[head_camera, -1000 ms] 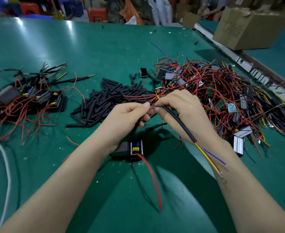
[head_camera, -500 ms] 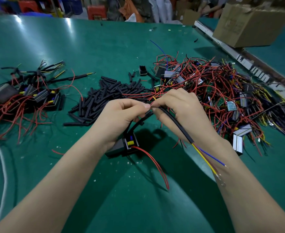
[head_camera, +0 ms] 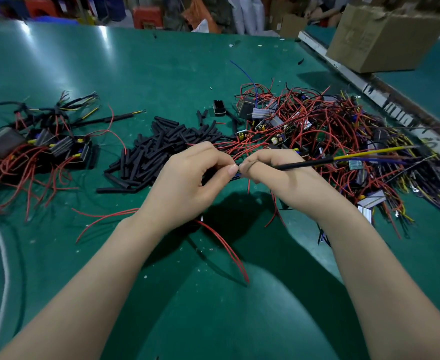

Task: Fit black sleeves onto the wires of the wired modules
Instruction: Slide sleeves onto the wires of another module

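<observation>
Fingers of the left hand (head_camera: 187, 175) pinch the wires just beside the right hand (head_camera: 278, 172), whose grip clenches the black sleeve (head_camera: 304, 165) just right of the sleeve pile (head_camera: 156, 154). Risk: a loosened pinch lets the sleeve slide back off.

A small electronics assembly workshop is shown. A wide counter (head_camera: 140, 63) covered in green matting is seen, and batch work is laid out on it: a tangled heap of wired modules (head_camera: 325, 136) with red, yellow and blue leads on the right, a loose pile of cut black sleeves (head_camera: 159, 152) in the middle, and a smaller group of sleeved modules (head_camera: 39, 141) on the left. A worn cardboard box (head_camera: 380, 37) is set on a neighbouring counter, and red plastic stools (head_camera: 147, 16) and further cartons are seen behind
</observation>
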Motion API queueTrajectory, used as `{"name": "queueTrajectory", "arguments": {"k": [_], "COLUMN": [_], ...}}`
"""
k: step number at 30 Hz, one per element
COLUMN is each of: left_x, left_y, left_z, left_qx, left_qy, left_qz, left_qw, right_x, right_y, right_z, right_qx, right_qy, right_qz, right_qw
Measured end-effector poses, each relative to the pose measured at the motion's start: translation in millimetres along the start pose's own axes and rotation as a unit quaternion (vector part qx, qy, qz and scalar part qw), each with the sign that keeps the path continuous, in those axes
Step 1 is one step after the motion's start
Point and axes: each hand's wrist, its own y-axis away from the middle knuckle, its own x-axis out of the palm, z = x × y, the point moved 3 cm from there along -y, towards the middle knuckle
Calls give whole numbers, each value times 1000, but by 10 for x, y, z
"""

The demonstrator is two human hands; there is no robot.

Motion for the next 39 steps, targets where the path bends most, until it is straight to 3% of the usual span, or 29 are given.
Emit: {"name": "queueTrajectory", "arguments": {"k": [6,19,25,33,39], "left_x": [9,12,1,92,123], "left_y": [3,-11,-2,31,44], "left_z": [109,70,116,227,186], "left_qx": [-86,-64,-107,-186,-182], "left_qy": [69,47,74,118,204], "left_qz": [39,53,63,121,137], "left_qw": [993,995,990,968,952], "right_x": [15,29,25,-36,-33], "right_y": [1,-35,-59,-54,-88], "right_z": [-15,-77,-144,-123,-173], "right_qx": [15,29,23,-44,-15], "right_qy": [-11,-29,-48,-180,-229], "right_qz": [-7,-1,-21,-57,-67], "right_qw": [1000,999,998,981,971]}}
